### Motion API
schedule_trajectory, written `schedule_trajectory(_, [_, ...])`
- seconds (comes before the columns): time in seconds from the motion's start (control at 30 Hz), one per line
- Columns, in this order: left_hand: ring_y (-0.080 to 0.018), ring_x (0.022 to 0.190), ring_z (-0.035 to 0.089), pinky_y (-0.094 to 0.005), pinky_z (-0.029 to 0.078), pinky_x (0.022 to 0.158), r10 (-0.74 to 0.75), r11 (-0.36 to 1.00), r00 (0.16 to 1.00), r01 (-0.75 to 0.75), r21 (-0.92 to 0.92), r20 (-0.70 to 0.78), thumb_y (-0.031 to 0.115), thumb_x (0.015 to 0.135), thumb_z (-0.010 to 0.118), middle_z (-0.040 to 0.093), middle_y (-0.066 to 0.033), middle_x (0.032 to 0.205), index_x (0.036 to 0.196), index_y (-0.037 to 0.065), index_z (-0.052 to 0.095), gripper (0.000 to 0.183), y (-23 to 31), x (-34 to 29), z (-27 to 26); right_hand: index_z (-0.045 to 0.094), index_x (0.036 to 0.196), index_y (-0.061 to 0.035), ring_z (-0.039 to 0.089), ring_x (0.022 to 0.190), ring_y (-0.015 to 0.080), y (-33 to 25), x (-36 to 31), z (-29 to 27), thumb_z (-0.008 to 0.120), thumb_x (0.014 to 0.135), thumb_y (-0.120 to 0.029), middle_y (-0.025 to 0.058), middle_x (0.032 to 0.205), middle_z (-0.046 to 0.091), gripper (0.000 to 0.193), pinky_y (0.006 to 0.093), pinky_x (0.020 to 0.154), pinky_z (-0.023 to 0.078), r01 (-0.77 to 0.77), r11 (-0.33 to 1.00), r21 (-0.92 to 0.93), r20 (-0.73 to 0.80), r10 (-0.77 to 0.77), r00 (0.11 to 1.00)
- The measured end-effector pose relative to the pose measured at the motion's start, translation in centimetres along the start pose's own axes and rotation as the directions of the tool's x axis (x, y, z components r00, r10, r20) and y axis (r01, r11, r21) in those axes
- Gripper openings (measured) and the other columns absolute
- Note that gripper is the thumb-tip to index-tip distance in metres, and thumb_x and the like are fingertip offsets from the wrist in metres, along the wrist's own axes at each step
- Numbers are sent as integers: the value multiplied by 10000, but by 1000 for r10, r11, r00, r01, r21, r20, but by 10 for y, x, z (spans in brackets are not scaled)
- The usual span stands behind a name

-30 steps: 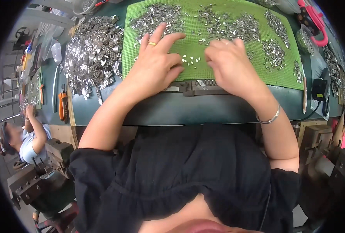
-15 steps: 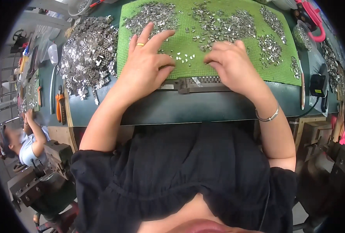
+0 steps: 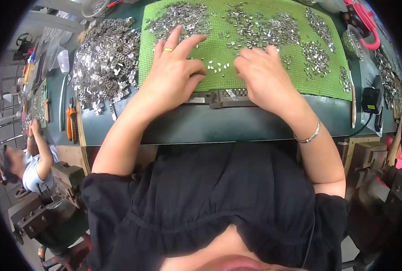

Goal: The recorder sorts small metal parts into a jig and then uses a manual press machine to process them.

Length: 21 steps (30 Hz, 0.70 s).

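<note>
My left hand [image 3: 174, 74] hovers over the left half of the green textured mat [image 3: 216, 83]. Its thumb and forefinger tips are pinched together, the other fingers stretched out; anything between the tips is too small to see. My right hand [image 3: 265, 74] is curled, fingers pointing down at the mat; its fingertips and whatever they hold are hidden. Between the hands lie several small shiny half-round metal pieces [image 3: 218, 67]. A dark metal bar-shaped fixture [image 3: 218, 100] with a row of small parts sits along the mat's near edge, partly behind my right hand.
Piles of small metal parts [image 3: 178, 20] cover the mat's far side. A large heap of linked metal pieces [image 3: 103, 63] lies left of it. Orange-handled pliers [image 3: 71, 122], a black adapter [image 3: 371, 99] and pink-handled scissors [image 3: 366, 25] surround it. A co-worker [image 3: 36, 165] sits at far left.
My right hand has shifted slightly left and its fingers have drawn up a little, showing less of the fingertips. My left hand stays almost where it was.
</note>
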<state>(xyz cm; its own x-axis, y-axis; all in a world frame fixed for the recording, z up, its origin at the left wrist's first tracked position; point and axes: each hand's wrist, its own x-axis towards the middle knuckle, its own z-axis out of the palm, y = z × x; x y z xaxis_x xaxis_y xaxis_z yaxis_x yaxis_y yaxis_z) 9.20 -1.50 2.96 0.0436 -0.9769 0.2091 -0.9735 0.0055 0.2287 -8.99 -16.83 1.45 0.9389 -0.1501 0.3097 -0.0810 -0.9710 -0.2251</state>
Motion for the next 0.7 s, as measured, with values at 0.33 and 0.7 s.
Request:
schedule_trajectory(0.33, [-372,1196,531,-484,380,1024,36,975,992,-62,-213,-124,60,821,691,594,-124,1202,900,53,610,113,31,12,3,544,854,-36,536,853,301,-10,-46,-6,589,777,47,96,883,540,121,397,762,404,-66,956,287,-147,112,983])
schedule_trajectory(0.7, [-273,878,590,-416,380,807,19,942,1000,-23,-334,-16,86,740,729,650,-53,823,819,78,662,104,56,13,24,570,855,-25,539,868,310,-20,-44,5,616,751,9,108,911,551,118,407,755,433,-95,954,283,-169,147,975])
